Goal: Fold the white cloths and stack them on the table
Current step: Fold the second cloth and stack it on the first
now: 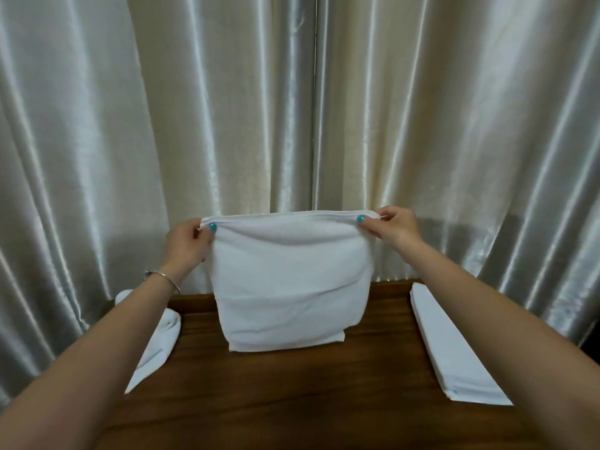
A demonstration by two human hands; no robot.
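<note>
A white cloth [289, 284] hangs doubled over in the air above the wooden table [292, 391]. My left hand [186, 243] pinches its top left corner and my right hand [391, 227] pinches its top right corner, holding the top edge level. The cloth's lower edge reaches down to about the table top. A folded stack of white cloths [454, 349] lies along the table's right side. Unfolded white cloths [159, 342] lie heaped at the table's left edge, partly hidden by my left forearm.
Shiny cream curtains [292, 108] hang close behind the table and fill the background. The table's left and right edges lie just beyond the two cloth piles. Bare wood shows in the middle near me.
</note>
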